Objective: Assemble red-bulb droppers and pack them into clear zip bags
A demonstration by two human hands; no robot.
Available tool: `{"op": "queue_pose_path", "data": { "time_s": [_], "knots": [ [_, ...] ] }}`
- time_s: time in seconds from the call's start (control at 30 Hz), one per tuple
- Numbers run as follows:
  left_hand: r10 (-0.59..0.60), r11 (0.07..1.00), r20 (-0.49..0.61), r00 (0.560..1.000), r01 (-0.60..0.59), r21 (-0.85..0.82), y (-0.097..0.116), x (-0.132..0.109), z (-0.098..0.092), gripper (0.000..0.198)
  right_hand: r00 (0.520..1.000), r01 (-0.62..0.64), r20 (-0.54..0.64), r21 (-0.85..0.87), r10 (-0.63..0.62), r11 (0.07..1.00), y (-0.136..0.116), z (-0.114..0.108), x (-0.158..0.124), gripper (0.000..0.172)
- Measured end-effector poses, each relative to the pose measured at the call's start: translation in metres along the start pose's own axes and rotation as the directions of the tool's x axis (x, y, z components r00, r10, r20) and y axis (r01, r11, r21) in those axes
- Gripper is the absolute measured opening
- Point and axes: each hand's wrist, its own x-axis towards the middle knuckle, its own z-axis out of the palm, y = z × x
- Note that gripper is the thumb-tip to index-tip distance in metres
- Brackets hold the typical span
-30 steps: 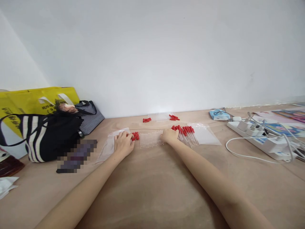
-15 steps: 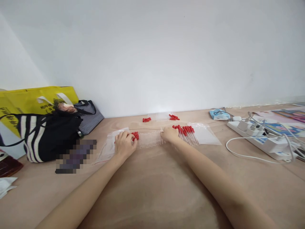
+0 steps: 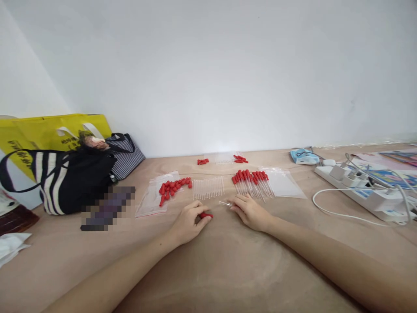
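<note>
Red cap (image 3: 206, 215) in the clamped fingers of left hand (image 3: 191, 222); clear tube (image 3: 224, 203), probably just one, in those of right hand (image 3: 249, 211). Drawn back nearer over the bench (image 3: 211, 265) from cap pile (image 3: 171, 187) and tube row (image 3: 208, 188), so now holding both parts, well apart from each other.
</note>
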Motion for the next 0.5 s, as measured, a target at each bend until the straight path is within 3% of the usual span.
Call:
{"op": "queue_pose_path", "data": {
  "time_s": [0.1,0.27,0.5],
  "knots": [
    [-0.016,1.000,0.010,1.000,0.016,-0.002,0.001,0.001,0.001,0.018,1.000,-0.005,-0.025,-0.012,0.005,1.000,-0.004,0.002,0.000,0.022],
    [-0.080,0.996,-0.073,0.994,0.077,-0.043,0.003,-0.001,0.004,0.016,0.999,0.025,-0.048,0.015,-0.024,1.000,-0.016,0.002,-0.003,0.021],
    [-0.073,0.996,-0.035,0.997,0.071,-0.056,0.005,-0.002,0.006,0.018,0.991,0.096,-0.095,-0.021,-0.098,0.995,-0.025,0.005,-0.003,0.021]
  ]
}}
